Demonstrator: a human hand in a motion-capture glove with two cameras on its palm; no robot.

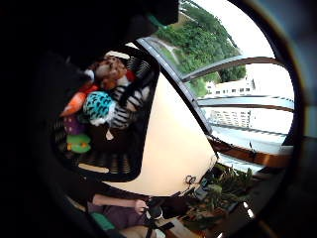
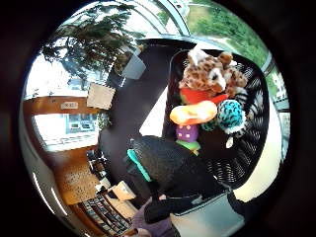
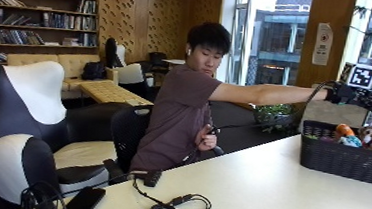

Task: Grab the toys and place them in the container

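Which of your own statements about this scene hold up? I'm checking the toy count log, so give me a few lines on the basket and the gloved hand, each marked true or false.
1. The gloved right hand hangs in the air above the black basket. True.
2. The basket is empty. False: several toys lie in it, among them a spotted plush leopard, an orange toy and a teal patterned toy.
3. The basket stands on the white table. True.
4. A toy lies on the table beside the basket. False: none shows there; only a black cable lies on the near end.
5. The bare hand rests on the basket. False: it is held close to the person's body.
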